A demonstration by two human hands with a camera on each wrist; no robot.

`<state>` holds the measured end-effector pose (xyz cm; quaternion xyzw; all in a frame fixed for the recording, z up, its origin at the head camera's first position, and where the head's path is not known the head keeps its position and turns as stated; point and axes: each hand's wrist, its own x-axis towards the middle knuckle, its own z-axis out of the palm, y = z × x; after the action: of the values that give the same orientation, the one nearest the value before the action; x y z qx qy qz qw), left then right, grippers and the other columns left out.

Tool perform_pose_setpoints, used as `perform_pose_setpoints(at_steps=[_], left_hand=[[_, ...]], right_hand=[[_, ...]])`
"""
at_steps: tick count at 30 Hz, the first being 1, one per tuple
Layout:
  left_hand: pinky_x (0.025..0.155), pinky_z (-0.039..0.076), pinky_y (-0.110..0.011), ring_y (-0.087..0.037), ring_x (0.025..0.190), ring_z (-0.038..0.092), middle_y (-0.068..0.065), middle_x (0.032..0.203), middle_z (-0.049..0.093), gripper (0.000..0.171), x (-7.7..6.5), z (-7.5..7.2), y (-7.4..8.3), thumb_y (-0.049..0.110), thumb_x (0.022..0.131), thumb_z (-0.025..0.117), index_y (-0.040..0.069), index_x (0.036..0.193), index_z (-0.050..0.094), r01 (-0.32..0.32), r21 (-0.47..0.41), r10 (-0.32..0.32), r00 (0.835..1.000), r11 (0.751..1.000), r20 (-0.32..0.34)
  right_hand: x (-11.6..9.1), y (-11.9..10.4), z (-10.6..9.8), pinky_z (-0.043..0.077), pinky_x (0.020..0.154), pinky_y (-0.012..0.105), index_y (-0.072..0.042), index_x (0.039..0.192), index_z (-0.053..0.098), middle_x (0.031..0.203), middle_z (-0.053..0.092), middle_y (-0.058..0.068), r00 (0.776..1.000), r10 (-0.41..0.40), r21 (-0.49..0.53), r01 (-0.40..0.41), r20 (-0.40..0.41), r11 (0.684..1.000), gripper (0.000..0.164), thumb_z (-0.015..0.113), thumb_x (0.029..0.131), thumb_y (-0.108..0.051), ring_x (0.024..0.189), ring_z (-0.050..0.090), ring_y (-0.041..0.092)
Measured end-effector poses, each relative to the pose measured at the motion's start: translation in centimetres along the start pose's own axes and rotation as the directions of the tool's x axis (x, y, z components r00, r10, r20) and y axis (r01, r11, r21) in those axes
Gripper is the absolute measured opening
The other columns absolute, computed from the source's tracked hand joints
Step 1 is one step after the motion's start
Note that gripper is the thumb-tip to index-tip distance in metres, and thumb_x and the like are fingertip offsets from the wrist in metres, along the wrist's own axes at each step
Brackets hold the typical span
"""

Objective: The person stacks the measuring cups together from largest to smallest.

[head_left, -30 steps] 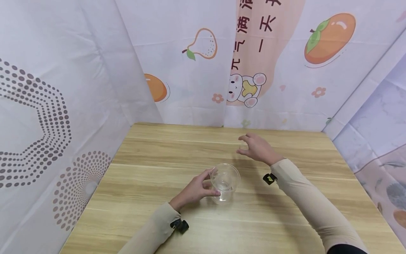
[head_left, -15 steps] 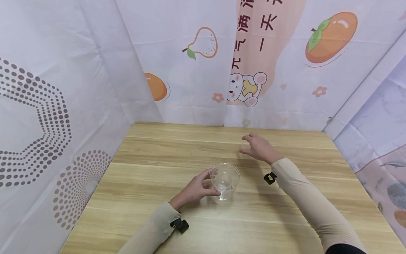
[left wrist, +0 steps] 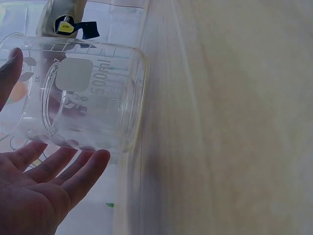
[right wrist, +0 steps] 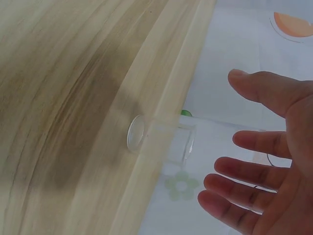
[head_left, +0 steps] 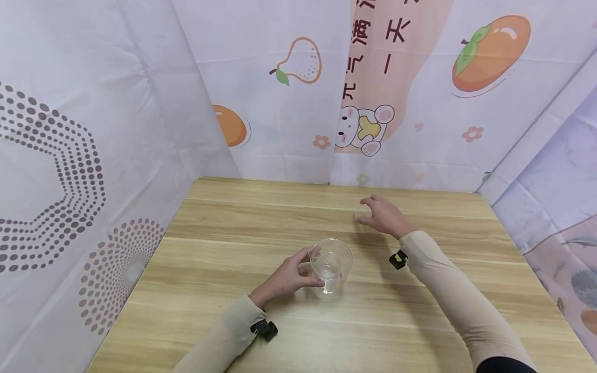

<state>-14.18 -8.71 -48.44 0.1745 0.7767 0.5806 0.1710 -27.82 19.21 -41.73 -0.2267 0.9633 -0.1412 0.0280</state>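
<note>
My left hand [head_left: 286, 277] holds a clear glass beaker [head_left: 333, 287] marked 500 ml near the middle of the wooden table [head_left: 224, 217]. In the left wrist view, the thumb lies on one side of the beaker [left wrist: 105, 105] and the fingers on the other. A clear ring shows inside it; whether that is a smaller vessel I cannot tell. Farther back and to the right, my right hand [head_left: 384, 216] is spread beside a small clear glass vessel [right wrist: 137, 134] standing on the table. The right wrist view shows its fingers extended and apart from that vessel, whose upper part is faint.
A white curtain [head_left: 261, 129] printed with fruit and a bear hangs right behind the table's back edge. Another curtain with dotted rings [head_left: 88, 207] lines the left side, and a marbled sheet [head_left: 545, 181] the right.
My right hand has drawn slightly to the right of the small glass vessel. My left hand and the beaker stay where they were. The head view has shifted a little.
</note>
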Motion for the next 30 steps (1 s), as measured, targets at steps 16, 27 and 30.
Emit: perform_pose_setpoints(at_steps=[16, 27, 30], left_hand=[[0.105, 0.049, -0.046, -0.036, 0.130, 0.052, -0.012, 0.151, 0.043, 0.085, 0.0, 0.0, 0.0, 0.026, 0.081, 0.080, 0.017, 0.152, 0.033, 0.015, 0.000, -0.015, 1.000, 1.000, 0.004], [0.103, 0.051, -0.045, -0.037, 0.126, 0.055, -0.014, 0.148, 0.046, 0.085, -0.1, 0.0, 0.1, 0.026, 0.080, 0.081, 0.016, 0.150, 0.035, 0.017, -0.017, -0.017, 1.000, 1.000, -0.002], [0.102, 0.051, -0.045, -0.038, 0.125, 0.056, -0.015, 0.147, 0.047, 0.085, -0.1, 0.0, 0.2, 0.027, 0.080, 0.081, 0.017, 0.150, 0.035, 0.017, -0.019, -0.017, 1.000, 1.000, -0.004]], right_hand=[[0.8, 1.7, 0.9, 0.043, 0.103, 0.059, 0.007, 0.135, 0.050, 0.134, 0.049, 0.034, 0.998, 0.055, 0.035, -0.056, 0.021, 0.998, 0.066, 0.067, 0.091, -0.040, 0.122, 0.050, 0.048], [1.5, 2.3, 1.6, 0.045, 0.102, 0.057, 0.009, 0.136, 0.047, 0.133, 0.050, 0.034, 0.994, 0.097, 0.060, -0.100, 0.043, 0.993, 0.068, 0.067, 0.090, -0.037, 0.120, 0.052, 0.047], [1.7, 2.3, 1.7, 0.046, 0.100, 0.057, 0.010, 0.136, 0.046, 0.131, 0.051, 0.034, 0.993, 0.109, 0.068, -0.112, 0.045, 0.991, 0.069, 0.066, 0.090, -0.037, 0.117, 0.054, 0.046]])
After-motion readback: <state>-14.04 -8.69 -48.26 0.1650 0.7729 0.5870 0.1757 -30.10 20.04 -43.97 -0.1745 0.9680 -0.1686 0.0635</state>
